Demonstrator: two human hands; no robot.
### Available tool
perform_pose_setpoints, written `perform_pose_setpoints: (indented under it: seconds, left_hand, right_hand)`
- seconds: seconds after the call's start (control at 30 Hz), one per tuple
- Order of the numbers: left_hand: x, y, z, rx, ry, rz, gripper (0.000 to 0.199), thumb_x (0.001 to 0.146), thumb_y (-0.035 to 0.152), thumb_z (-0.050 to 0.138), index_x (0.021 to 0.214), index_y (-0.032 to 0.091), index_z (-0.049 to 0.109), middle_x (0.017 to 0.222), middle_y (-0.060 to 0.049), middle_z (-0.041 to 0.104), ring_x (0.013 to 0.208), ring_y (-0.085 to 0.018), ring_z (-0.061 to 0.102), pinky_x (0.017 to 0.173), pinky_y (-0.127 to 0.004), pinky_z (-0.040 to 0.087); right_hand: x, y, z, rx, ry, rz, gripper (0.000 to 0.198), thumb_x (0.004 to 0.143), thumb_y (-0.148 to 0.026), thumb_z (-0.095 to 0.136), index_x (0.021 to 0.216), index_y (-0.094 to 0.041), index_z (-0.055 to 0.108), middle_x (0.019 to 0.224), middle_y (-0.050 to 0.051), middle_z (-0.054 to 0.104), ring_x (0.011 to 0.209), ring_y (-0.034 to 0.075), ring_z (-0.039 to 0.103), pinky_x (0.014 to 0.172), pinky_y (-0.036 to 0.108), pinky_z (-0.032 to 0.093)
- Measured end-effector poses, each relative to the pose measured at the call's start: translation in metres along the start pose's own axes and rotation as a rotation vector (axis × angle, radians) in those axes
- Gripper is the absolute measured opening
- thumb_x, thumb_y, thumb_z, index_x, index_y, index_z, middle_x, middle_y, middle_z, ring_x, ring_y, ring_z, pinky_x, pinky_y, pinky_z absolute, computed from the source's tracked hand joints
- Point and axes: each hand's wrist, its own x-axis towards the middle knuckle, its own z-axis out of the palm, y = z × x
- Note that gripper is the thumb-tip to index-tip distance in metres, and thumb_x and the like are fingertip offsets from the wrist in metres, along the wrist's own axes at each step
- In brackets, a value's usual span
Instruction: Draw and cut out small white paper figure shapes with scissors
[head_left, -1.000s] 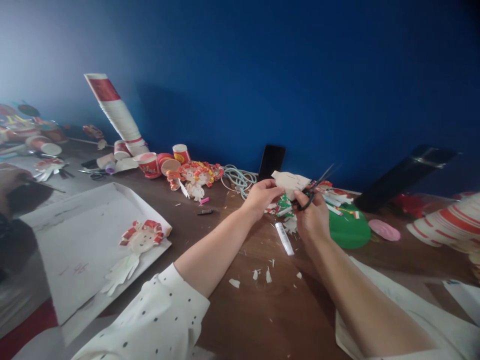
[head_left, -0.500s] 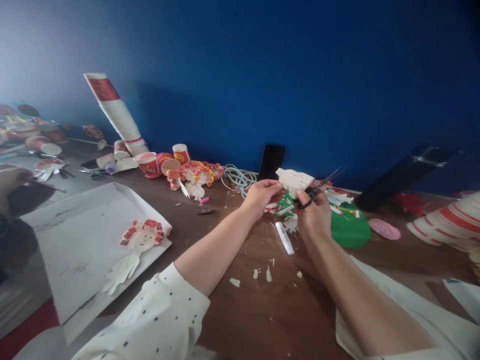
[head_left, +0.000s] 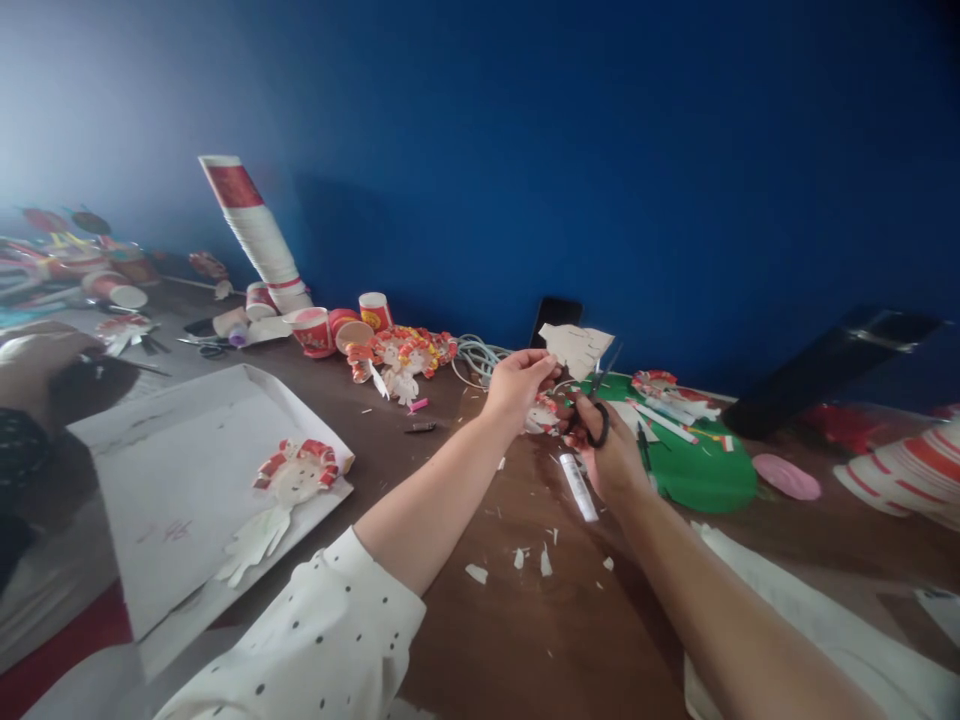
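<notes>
Between the thumb and fingers of my left hand (head_left: 521, 385) is a piece of white paper (head_left: 576, 350) with dark pencil lines on it. My right hand (head_left: 611, 450) grips a pair of scissors (head_left: 600, 425) by the dark handles. The blades point up beside the paper's right edge; whether they touch it I cannot tell. Below the hands, a white glue stick (head_left: 577, 488) lies on the brown table. Small white paper scraps (head_left: 546, 562) are scattered in front of it. A red-and-white paper cutout (head_left: 541, 414) lies partly hidden behind my hands.
A green sheet (head_left: 697, 470) with pens and cutouts lies on the right, beside a pink paper oval (head_left: 786, 476). A tall cup stack (head_left: 262, 240) leans on the blue wall. Left, a paper figure (head_left: 296, 480) rests on a white board (head_left: 180, 480). Another person's arm (head_left: 45, 365) shows far left.
My right hand has drawn down and slightly left with the scissors, away from the paper, whose grip it has released. The paper stays in my left hand. The view has shifted a little.
</notes>
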Motion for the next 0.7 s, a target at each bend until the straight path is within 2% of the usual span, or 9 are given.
perform_pose_setpoints:
  seconds: [0.13,0.23,0.43,0.7]
  left_hand:
    - [0.0017,0.0025,-0.0010,-0.044,0.021,0.015,0.008,0.075,0.017,0.072,0.080,0.013,0.068,0.069,-0.002,0.067,0.060,-0.007,0.060,0.067,-0.021,0.048]
    - [0.0034,0.0030,-0.0024,-0.043,0.030,0.016,0.008,0.076,0.017,0.071,0.081,0.013,0.068,0.069,-0.002,0.066,0.058,-0.007,0.059,0.065,-0.021,0.047]
    - [0.0063,0.0009,-0.0046,0.013,0.021,0.041,0.007,0.078,0.018,0.069,0.082,0.013,0.068,0.068,-0.002,0.066,0.061,-0.007,0.060,0.065,-0.020,0.046]
    - [0.0056,0.0008,-0.0044,0.084,0.004,0.053,0.006,0.079,0.018,0.068,0.082,0.013,0.067,0.070,-0.002,0.067,0.064,-0.008,0.061,0.068,-0.021,0.048]
  right_hand:
    - [-0.0078,0.0020,0.0016,-0.064,-0.154,-0.005,0.034,0.078,-0.049,0.072,0.099,-0.023,0.069,0.082,0.002,0.069,0.071,0.013,0.061,0.056,0.023,0.045]
    - [-0.0110,0.0029,0.0029,-0.109,-0.213,-0.024,0.035,0.079,-0.048,0.071,0.104,-0.024,0.068,0.084,0.002,0.070,0.075,0.014,0.061,0.059,0.023,0.045]
    - [-0.0117,0.0033,0.0032,-0.177,-0.226,0.007,0.041,0.078,-0.048,0.072,0.110,-0.023,0.068,0.086,0.003,0.070,0.077,0.014,0.061,0.059,0.023,0.043]
    - [-0.0112,0.0006,0.0008,-0.238,-0.254,-0.034,0.040,0.079,-0.047,0.071,0.110,-0.022,0.070,0.080,0.003,0.070,0.066,0.012,0.057,0.056,0.024,0.039]
